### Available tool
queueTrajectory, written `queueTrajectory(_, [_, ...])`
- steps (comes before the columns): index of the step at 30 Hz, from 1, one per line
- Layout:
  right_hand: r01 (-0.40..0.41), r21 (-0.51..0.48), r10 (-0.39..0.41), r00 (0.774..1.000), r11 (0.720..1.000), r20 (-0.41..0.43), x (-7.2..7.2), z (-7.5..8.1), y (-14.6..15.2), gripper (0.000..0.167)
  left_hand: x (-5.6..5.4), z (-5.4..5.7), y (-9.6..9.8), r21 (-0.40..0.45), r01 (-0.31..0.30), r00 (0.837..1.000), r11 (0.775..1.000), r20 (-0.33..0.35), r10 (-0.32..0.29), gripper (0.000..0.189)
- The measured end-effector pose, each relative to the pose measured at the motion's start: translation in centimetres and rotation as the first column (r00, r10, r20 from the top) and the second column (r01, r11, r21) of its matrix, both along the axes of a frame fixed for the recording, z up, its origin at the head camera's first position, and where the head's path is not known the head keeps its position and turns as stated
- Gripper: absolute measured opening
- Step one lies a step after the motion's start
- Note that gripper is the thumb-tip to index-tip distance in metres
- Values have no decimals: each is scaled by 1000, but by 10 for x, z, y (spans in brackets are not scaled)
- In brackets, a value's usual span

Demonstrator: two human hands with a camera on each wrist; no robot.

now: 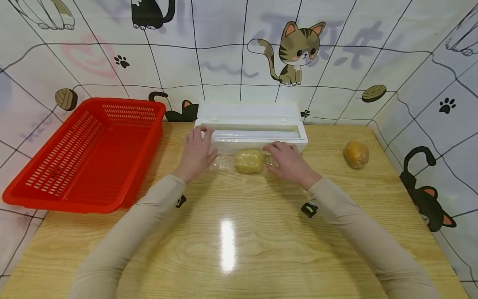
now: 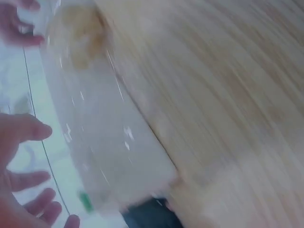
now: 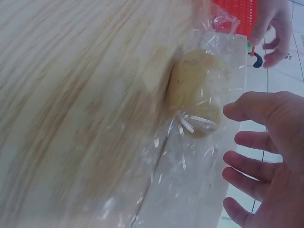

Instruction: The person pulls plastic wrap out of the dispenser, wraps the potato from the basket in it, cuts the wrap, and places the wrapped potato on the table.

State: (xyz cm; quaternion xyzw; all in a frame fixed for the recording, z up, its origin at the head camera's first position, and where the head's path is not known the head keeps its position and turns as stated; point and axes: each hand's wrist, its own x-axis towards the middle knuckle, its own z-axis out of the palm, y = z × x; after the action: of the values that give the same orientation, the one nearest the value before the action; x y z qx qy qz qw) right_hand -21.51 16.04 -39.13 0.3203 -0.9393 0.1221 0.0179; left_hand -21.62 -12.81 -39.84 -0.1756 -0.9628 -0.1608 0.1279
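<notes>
A yellow, rounded piece of produce [image 1: 249,161], its kind unclear, lies against the front of a white cling film box [image 1: 224,146]. Clear film [image 3: 185,161] covers it and spreads to both sides. The box's lid stands up, and a film roll [image 1: 257,134] shows inside. My left hand [image 1: 196,153] is at the box's front left corner, its fingers loosely bent and apart in the left wrist view. Just right of the produce is my right hand [image 1: 289,162]; the right wrist view shows its fingers spread beside the film, gripping nothing. Whether any fingertip touches film, I cannot tell.
On the left stands a red plastic basket [image 1: 101,166] with slotted walls. An orange-yellow round fruit [image 1: 356,154], shiny as if wrapped, sits at the back right of the wooden table [image 1: 269,249]. A cat-patterned covering [image 1: 224,62] rises behind the box.
</notes>
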Motion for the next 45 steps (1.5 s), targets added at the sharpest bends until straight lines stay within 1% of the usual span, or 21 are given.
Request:
queueTrajectory(2, [-7,-7,7,1000,1000,-5,-1,1,-4,47,-6,-1,-12,54,-57,998,997,21,55,58])
queueTrajectory(4, [-18,-16,18,1000,1000,-6,-3,3,-8,43,-13,-3,-21,99,-92,993,991,79,84,64])
queueTrajectory(6, [-31,-23,31,1000,999,-3,-5,5,-14,39,-20,-4,-28,122,-113,984,986,151,94,66])
queueTrajectory(8, [-41,-16,41,999,999,-6,-7,6,-19,35,-25,-5,-32,131,-134,971,982,215,104,65])
queueTrajectory(9, [-45,-12,45,999,999,-2,-8,7,-21,34,-27,-4,-34,145,-142,965,979,240,104,63])
queueTrajectory(11, [-48,5,48,999,999,2,-9,8,-26,32,-30,-4,-36,157,-156,959,975,260,112,60])
queueTrajectory(14, [-48,34,47,999,998,10,-12,11,-34,32,-33,-2,-36,178,-179,955,968,268,127,58])
queueTrajectory(19, [-80,61,80,997,995,3,-19,20,-54,32,-36,4,-35,166,-183,958,969,254,137,50])
queueTrajectory(24, [-155,120,154,988,981,15,-29,28,-92,41,-40,6,-35,140,-185,957,973,252,146,47])
queueTrajectory(27, [-210,161,209,978,964,18,-36,28,-118,46,-41,7,-35,120,-177,959,977,245,144,45])
queueTrajectory(30, [-243,193,246,969,951,10,-41,25,-141,49,-42,7,-34,123,-158,962,980,243,125,39])
queueTrajectory(33, [-239,253,254,967,937,-28,-44,20,-158,49,-42,6,-35,114,-129,966,985,237,100,28])
queueTrajectory(36, [-205,337,251,963,919,-101,-45,17,-168,47,-42,6,-36,75,-106,969,992,232,86,21])
queueTrajectory(39, [-170,387,252,953,906,-171,-46,18,-172,43,-41,10,-37,44,-115,966,992,236,101,21])
queueTrajectory(41, [-162,404,258,946,900,-196,-46,20,-174,40,-40,13,-38,34,-131,961,991,248,119,24])
queueTrajectory(45, [-166,400,263,944,901,-200,-45,24,-173,32,-41,15,-40,32,-148,954,988,268,134,32])
